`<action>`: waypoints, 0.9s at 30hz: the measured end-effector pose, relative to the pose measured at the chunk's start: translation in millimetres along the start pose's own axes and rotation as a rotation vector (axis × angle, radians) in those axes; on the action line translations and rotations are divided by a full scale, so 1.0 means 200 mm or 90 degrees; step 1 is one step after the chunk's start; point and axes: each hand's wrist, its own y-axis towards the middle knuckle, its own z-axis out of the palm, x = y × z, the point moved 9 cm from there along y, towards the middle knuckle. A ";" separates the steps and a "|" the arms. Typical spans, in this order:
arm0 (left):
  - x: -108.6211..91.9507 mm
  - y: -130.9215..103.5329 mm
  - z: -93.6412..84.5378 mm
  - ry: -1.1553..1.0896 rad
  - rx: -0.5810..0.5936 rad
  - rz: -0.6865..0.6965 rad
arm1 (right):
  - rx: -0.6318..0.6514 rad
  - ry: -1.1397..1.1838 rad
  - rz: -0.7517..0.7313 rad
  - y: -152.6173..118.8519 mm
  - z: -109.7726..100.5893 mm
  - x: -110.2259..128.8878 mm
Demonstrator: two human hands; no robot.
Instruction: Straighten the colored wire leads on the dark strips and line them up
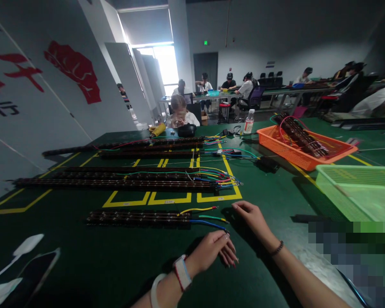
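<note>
My left hand (216, 251), wearing a white-banded watch and a pale bangle, is at the lower middle of the head view. Its thumb is against the tip of the blue wire (208, 223), and its other fingers curl downward. My right hand (253, 218), with a dark bead bracelet, is just to the right of the wire ends. Its fingertips come together; anything between them is too small to see. Blue, green (213, 218) and yellow (197, 210) wires come from a short dark strip bundle (137, 218) lying flat on the table.
Longer dark strip bundles (115, 183) lie farther back across yellow tape outlines on the green table (83, 265). At right stand an orange basket (288, 152) holding another bundle and a green basket (340, 194). A bottle (249, 122) stands behind. Several people sit beyond.
</note>
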 end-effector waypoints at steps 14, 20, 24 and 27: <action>-0.29 -0.48 -0.38 0.180 -0.287 0.077 | 0.118 -0.375 -0.389 -0.15 0.35 0.42; -0.26 -0.83 -0.82 0.350 -0.712 0.149 | 0.193 -0.425 -0.415 -0.12 0.67 0.54; -0.19 -0.93 -0.98 0.364 -0.818 0.089 | 0.226 -0.494 -0.426 -0.09 0.83 0.55; -0.18 -0.94 -1.04 0.377 -0.843 0.075 | 0.249 -0.549 -0.412 -0.08 0.88 0.55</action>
